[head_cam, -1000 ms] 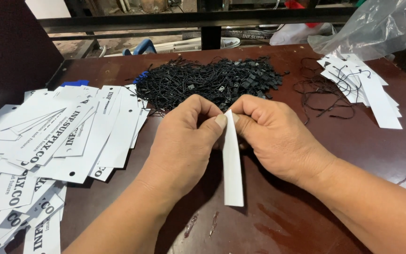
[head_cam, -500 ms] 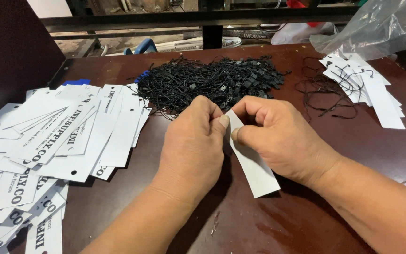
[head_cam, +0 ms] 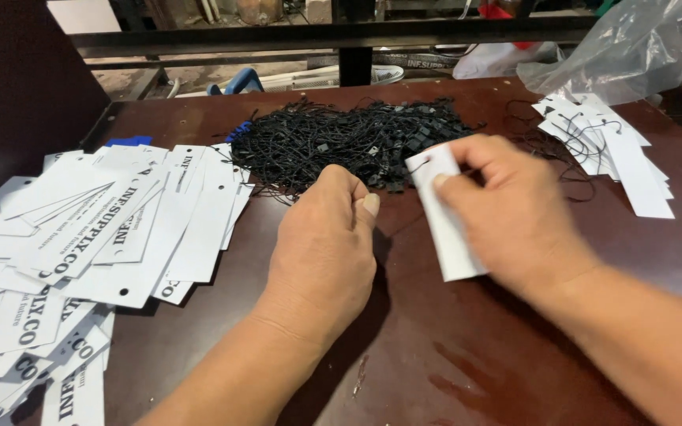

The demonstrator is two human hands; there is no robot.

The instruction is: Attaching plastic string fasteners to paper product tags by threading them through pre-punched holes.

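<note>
My right hand (head_cam: 515, 213) pinches a long white paper tag (head_cam: 445, 217) near its punched top end, holding it just above the dark brown table (head_cam: 436, 347). A thin black string loops at the tag's hole. My left hand (head_cam: 324, 248) rests beside it with the fingers curled in a loose fist, thumb up, a small gap apart from the tag. I cannot tell whether it pinches a string. Just beyond both hands lies a heap of black string fasteners (head_cam: 341, 142).
A wide spread of printed white tags (head_cam: 96, 237) covers the table's left side. A smaller pile of white tags with black strings (head_cam: 609, 142) lies at the far right, under a crumpled clear plastic bag (head_cam: 633, 47). A dark metal rail (head_cam: 341, 35) runs behind the table.
The hands have parted. My right hand has carried the tag to the right and turned it flatter. My left hand has let go of the tag and stayed near the middle.
</note>
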